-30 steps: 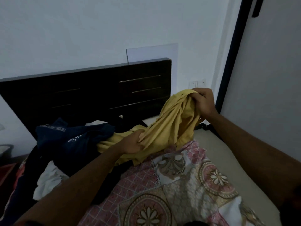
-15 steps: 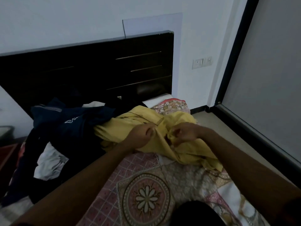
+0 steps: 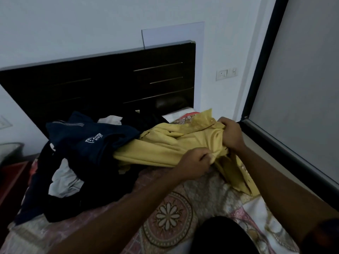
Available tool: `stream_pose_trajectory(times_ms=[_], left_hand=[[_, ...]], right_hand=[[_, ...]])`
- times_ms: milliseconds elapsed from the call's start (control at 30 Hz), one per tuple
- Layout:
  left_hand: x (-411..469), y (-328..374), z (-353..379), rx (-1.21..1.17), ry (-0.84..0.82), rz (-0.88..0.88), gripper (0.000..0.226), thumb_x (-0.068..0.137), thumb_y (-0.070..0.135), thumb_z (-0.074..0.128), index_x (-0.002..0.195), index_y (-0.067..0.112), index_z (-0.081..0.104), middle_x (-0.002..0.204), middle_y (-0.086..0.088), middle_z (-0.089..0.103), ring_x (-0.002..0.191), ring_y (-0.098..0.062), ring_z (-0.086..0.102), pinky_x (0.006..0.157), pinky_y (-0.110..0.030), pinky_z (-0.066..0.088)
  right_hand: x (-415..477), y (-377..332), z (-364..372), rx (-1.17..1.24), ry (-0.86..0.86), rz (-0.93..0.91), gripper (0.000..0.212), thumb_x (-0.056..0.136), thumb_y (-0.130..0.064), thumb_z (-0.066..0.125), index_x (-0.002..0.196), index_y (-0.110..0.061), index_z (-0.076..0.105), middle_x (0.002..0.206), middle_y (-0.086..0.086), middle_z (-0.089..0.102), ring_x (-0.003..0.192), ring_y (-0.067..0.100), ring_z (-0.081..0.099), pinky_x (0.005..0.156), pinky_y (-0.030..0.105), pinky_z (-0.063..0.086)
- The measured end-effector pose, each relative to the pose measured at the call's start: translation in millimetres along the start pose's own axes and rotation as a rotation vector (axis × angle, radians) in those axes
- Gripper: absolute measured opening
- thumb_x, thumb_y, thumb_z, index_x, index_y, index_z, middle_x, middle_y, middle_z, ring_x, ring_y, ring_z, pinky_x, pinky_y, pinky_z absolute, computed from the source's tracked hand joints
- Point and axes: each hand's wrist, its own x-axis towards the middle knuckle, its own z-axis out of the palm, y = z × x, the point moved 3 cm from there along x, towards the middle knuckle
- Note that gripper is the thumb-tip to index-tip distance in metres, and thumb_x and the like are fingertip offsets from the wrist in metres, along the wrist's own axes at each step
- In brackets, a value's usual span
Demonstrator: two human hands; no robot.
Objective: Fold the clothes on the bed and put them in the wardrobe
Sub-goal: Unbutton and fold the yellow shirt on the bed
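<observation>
You face a dark headboard point(image 3: 91, 88) across the middle, pale panel point(image 3: 174, 35) on the wall point(image 3: 73, 24) above its right end, white switch plate point(image 3: 226, 73) further right, reddish bedside table point(image 3: 11, 176) at far left.

Both of the person's arms were bare. The left forearm point(image 3: 128, 208) and the right forearm point(image 3: 275, 180) were uncovered from the wrist back to the near edge of the view. The left hand point(image 3: 194, 165) and the right hand point(image 3: 231, 136) were bare as well. At the near right corner the right arm met a dark sleeve point(image 3: 328, 233), perhaps with a faint reddish tint, though the dim light blurred it. Near and central, a rounded part of the body point(image 3: 222, 235) was covered in plain black cloth.
</observation>
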Motion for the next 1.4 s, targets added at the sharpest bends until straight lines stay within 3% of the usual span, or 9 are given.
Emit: stream_pose_trajectory(times_ms=[133,233,367,500,600,733,1000,1233,1400], left_hand=[[1,0,49,-0.407,-0.466,-0.242,0.029,0.101,0.023,0.049,0.076,0.015,0.060,0.058,0.002,0.064,0.043,-0.009,0.050,0.044,-0.022,0.035],[8,-60,20,-0.185,-0.270,-0.329,0.018,0.099,0.029,0.058,0.098,0.016,0.070,0.069,-0.001,0.066,0.055,-0.013,0.057,0.050,-0.024,0.044],[11,-136,-73,0.459,0.279,-0.285,0.034,0.088,0.023,0.065,0.122,0.019,0.064,0.096,-0.001,0.065,0.090,-0.021,0.060,0.081,-0.037,0.053],[4,-187,-144,0.912,0.132,-0.412,0.073,0.084,0.047,0.066,0.149,0.035,0.034,0.142,-0.007,0.041,0.129,-0.032,0.038,0.101,-0.053,0.035],[4,-194,-163,0.852,0.071,-0.533,0.083,0.079,0.044,0.068,0.152,0.033,0.029,0.148,-0.009,0.036,0.134,-0.037,0.037,0.104,-0.055,0.036],[0,-188,-202,0.678,0.346,-0.453,0.051,0.081,0.003,0.062,0.131,0.014,0.061,0.123,-0.017,0.064,0.113,-0.037,0.059,0.093,-0.042,0.046],[-68,-202,-337,0.868,0.844,-0.780,0.052,0.082,0.008,0.065,0.133,0.009,0.057,0.125,-0.033,0.052,0.114,-0.052,0.047,0.098,-0.057,0.042],[37,-120,-203,0.300,0.099,-0.232,0.123,0.065,0.049,0.087,0.157,0.036,0.007,0.164,0.001,0.016,0.150,-0.023,0.014,0.120,-0.046,0.022],[63,-89,-161,0.295,0.209,-0.106,0.023,0.095,0.028,0.062,0.115,0.018,0.064,0.106,-0.001,0.067,0.104,-0.022,0.064,0.079,-0.027,0.048]], right_hand=[[-31,26,-10,-0.491,-0.858,0.185,0.050,0.080,-0.029,0.077,0.126,-0.013,0.063,0.124,0.003,0.062,0.113,0.023,0.060,0.093,0.038,0.051],[-55,39,-11,-0.775,-1.266,0.328,0.062,0.076,-0.026,0.085,0.131,-0.023,0.058,0.136,0.001,0.053,0.117,0.021,0.055,0.086,0.028,0.052],[-31,23,7,-0.344,-1.047,0.290,0.062,0.076,-0.029,0.086,0.129,-0.035,0.054,0.117,-0.010,0.058,0.113,0.017,0.055,0.099,0.034,0.048],[10,-1,68,-0.267,-0.521,0.118,0.079,0.080,-0.043,0.081,0.148,-0.027,0.044,0.130,0.000,0.059,0.120,0.023,0.056,0.097,0.036,0.047],[20,6,131,-0.451,-0.533,0.201,0.085,0.082,-0.058,0.072,0.152,-0.024,0.036,0.138,0.005,0.058,0.130,0.032,0.052,0.097,0.045,0.047],[28,21,168,-0.573,-0.382,0.168,0.025,0.097,-0.029,0.053,0.116,-0.016,0.062,0.104,0.007,0.066,0.103,0.031,0.065,0.079,0.039,0.049],[62,37,92,0.195,0.530,0.504,0.025,0.105,-0.023,0.034,0.113,-0.012,0.056,0.096,-0.001,0.058,0.091,0.025,0.058,0.077,0.032,0.042],[79,-62,74,0.313,-0.333,0.011,0.022,0.101,-0.035,0.057,0.104,-0.020,0.074,0.096,-0.005,0.071,0.090,0.013,0.066,0.079,0.028,0.054],[77,-111,52,0.139,-0.693,-0.210,0.038,0.082,-0.023,0.082,0.118,-0.021,0.070,0.109,-0.004,0.071,0.097,0.012,0.067,0.080,0.024,0.057]])
